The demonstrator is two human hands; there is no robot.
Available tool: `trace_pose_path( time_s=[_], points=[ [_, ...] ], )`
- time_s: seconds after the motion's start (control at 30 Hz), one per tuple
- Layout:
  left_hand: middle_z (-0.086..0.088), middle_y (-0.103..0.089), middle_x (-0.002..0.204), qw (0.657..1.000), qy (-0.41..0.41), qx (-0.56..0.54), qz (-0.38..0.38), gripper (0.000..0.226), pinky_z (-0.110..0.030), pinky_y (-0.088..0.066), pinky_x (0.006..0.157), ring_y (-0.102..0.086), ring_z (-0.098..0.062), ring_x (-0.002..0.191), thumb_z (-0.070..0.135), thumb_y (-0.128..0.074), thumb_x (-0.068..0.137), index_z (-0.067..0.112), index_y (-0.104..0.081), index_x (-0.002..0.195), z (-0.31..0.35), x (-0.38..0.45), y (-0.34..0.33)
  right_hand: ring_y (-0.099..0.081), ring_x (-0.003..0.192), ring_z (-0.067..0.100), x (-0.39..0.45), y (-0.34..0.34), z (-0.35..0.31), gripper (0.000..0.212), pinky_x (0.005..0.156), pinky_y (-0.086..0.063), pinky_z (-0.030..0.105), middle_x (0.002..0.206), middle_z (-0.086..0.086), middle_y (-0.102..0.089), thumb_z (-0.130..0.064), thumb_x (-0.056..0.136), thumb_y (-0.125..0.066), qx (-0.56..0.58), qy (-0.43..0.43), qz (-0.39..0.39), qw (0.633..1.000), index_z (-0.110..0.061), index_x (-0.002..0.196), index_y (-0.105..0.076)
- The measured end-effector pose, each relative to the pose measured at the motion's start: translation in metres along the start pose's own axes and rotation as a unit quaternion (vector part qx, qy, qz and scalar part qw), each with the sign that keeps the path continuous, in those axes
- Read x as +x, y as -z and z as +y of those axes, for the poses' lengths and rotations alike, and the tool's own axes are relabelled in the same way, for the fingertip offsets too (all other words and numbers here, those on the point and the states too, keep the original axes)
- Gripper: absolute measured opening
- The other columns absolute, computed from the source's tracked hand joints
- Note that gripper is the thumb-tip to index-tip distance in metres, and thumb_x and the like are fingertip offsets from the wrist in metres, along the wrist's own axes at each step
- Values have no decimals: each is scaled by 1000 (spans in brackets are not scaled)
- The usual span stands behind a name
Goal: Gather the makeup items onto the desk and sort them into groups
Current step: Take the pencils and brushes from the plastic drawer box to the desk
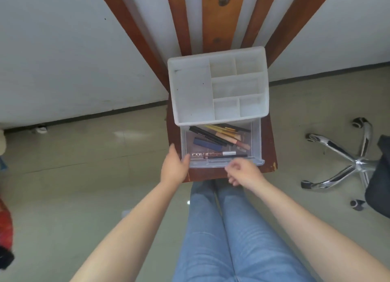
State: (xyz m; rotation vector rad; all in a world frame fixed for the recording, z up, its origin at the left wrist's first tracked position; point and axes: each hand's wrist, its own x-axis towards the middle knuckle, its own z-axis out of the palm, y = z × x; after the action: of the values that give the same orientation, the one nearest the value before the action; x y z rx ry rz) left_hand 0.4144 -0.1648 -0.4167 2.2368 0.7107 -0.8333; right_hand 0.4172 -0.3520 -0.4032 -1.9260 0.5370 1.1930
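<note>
A white plastic organiser (191, 91) with bare top compartments stands on a wooden chair seat (269, 146). Its clear drawer (256, 140) is pulled out towards me. Inside lie several makeup items: a black pencil (207, 136), a navy compact (207, 144), yellow-handled brushes (226, 131) and a tube marked "COLOR" (213, 154). My left hand (174, 165) rests on the drawer's front left corner, thumb against the front. My right hand (242, 173) hovers at the drawer's front edge with fingers loosely curled, holding nothing I can see.
The chair's slatted back (223, 17) leans against a white wall. An office chair with a chrome wheeled base (356, 163) stands to the right. My legs in jeans (228, 229) are below. A red object (5, 224) lies at the left edge.
</note>
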Motion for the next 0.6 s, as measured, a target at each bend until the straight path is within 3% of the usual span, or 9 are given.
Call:
trace_pose_path(
  time_s=[0.03,0.1,0.17,0.23,0.3,0.6],
  points=[
    [-20,-47,134,1000,12,-15,-11,52,-34,-37,97,-45,-31,123,22,-49,92,0,-32,136,0,-2,-7,-60,89,24,5,6,-5,28,79,-47,27,98,12,-64,-14,88,-52,-106,91,73,988,-1,113,-56],
    [-22,-54,124,999,11,-33,0,33,-32,-38,91,-49,-33,116,13,-48,91,-2,-48,120,1,-4,-15,-43,118,28,19,15,-19,42,100,-33,31,126,15,-50,-6,85,-51,-273,230,153,922,-3,126,-46],
    [-23,-57,117,999,22,-44,22,25,-33,-39,87,-51,-35,110,6,-45,90,-3,-52,112,3,-3,-17,-33,125,30,38,18,-31,57,105,-27,37,134,14,-39,-4,81,-53,-398,237,166,871,-6,134,-33],
    [-24,-58,112,998,28,-39,31,23,-34,-41,82,-53,-36,104,0,-41,88,-4,-53,107,4,-1,-16,-33,124,33,53,17,-40,64,104,-28,42,134,13,-38,-4,79,-56,-475,193,153,844,-10,136,-28],
    [-25,-59,108,999,25,-31,32,22,-36,-42,79,-53,-37,99,-2,-38,87,-4,-53,103,3,0,-15,-36,122,34,60,13,-44,63,100,-33,43,132,14,-39,-2,78,-55,-502,177,133,836,-10,135,-30],
    [-23,-59,110,999,25,19,-4,23,-40,-46,85,-54,-37,102,-4,-39,84,-4,-53,102,7,-1,-7,-50,107,33,67,2,-47,42,79,-47,38,120,18,-47,-5,82,-56,-474,131,119,862,-5,122,-43]
  ],
)
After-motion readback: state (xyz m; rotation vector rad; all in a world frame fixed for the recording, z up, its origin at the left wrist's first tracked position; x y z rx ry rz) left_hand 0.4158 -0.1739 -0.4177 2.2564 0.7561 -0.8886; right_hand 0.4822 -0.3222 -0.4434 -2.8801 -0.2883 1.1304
